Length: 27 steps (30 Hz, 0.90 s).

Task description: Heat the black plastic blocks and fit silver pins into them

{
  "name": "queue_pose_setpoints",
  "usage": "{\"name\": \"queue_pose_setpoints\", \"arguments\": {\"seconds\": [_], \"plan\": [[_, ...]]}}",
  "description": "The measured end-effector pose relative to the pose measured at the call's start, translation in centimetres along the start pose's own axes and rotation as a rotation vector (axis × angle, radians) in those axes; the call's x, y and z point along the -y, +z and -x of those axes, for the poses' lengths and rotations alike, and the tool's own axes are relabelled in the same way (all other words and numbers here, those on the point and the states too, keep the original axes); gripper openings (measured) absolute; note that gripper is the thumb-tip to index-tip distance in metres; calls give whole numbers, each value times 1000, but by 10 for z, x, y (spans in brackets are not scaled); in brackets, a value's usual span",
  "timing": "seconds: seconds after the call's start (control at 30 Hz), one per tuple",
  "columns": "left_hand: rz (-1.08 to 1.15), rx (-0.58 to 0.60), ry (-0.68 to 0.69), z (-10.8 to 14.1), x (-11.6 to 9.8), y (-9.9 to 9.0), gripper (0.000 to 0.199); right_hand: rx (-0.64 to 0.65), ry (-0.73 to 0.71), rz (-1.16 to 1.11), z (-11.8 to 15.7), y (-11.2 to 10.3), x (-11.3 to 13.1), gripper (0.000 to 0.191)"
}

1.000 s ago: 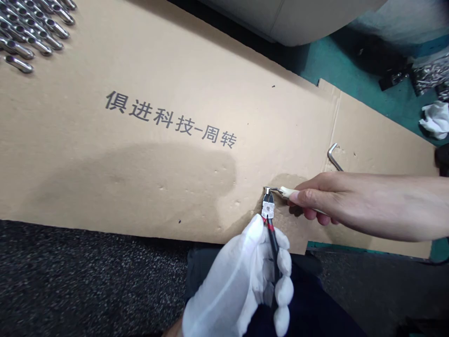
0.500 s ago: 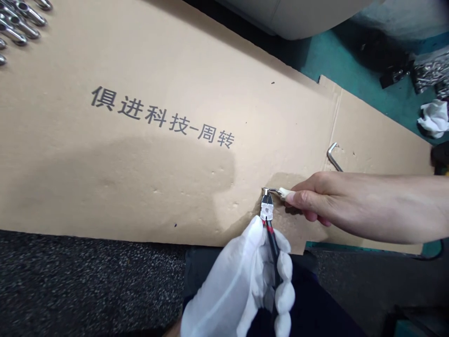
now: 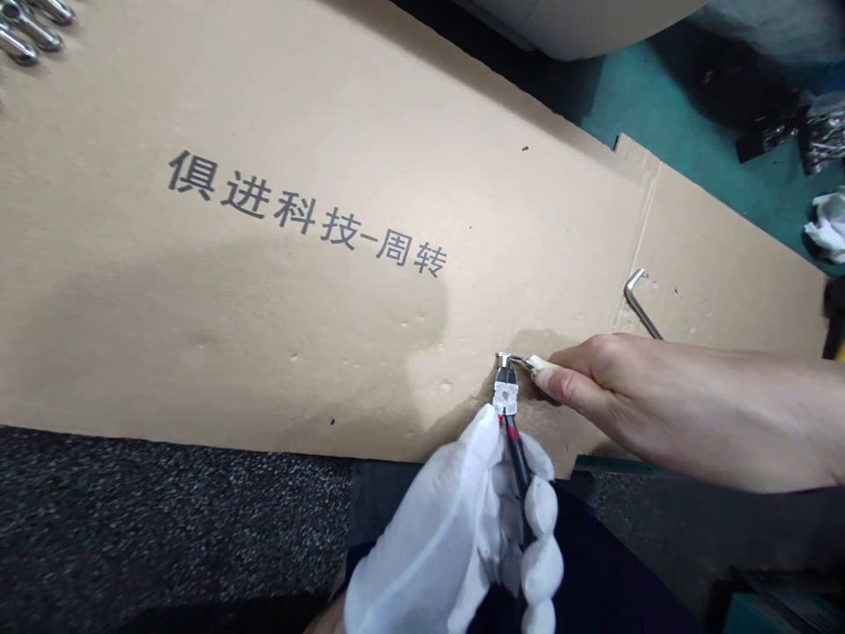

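Observation:
My left hand (image 3: 455,537), in a white glove, is wrapped round the dark handles of a pair of pliers (image 3: 505,398) with red marks near the pivot. The plier jaws are closed on a small shiny metal piece (image 3: 504,359) just above the cardboard. My bare right hand (image 3: 587,379) grips a small tool (image 3: 540,363) with a pale handle and a thin bent metal tip. That tip reaches the small metal piece from the right. My right fingers hide most of the tool's handle.
Cardboard (image 3: 317,335) with printed black characters covers the green bench (image 3: 693,150). An Allen key (image 3: 640,304) lies beyond my right wrist. Several shiny metal parts (image 3: 33,31) sit at the far left. A white cloth (image 3: 828,227) and bagged metal parts (image 3: 825,136) are at the right.
The view has shifted slightly, so the left-hand metal parts show less. My right wrist has swung a little lower, toward me. Both hands keep their holds.

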<state>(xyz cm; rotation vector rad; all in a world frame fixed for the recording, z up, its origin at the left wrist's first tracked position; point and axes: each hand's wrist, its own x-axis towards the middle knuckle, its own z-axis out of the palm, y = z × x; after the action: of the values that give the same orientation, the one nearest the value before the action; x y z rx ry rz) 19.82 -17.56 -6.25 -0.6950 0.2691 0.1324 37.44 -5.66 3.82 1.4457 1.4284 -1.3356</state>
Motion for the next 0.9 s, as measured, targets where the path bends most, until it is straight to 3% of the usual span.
{"name": "queue_pose_setpoints", "arguments": {"seconds": [0.27,0.5,0.63,0.77,0.9], "plan": [[-29,-119,88,9,2,20,40,-3,-74,44,-2,4,0,53],[-140,-16,86,-4,-2,2,45,-50,-167,-10,-10,12,-13,50],[-208,-36,221,2,4,9,41,8,-217,-140,-12,8,-18,43],[-198,-42,270,4,12,15,46,138,-99,-370,-16,4,-21,41],[-156,-14,336,1,18,13,46,80,-150,-273,-18,3,-22,46]]}}
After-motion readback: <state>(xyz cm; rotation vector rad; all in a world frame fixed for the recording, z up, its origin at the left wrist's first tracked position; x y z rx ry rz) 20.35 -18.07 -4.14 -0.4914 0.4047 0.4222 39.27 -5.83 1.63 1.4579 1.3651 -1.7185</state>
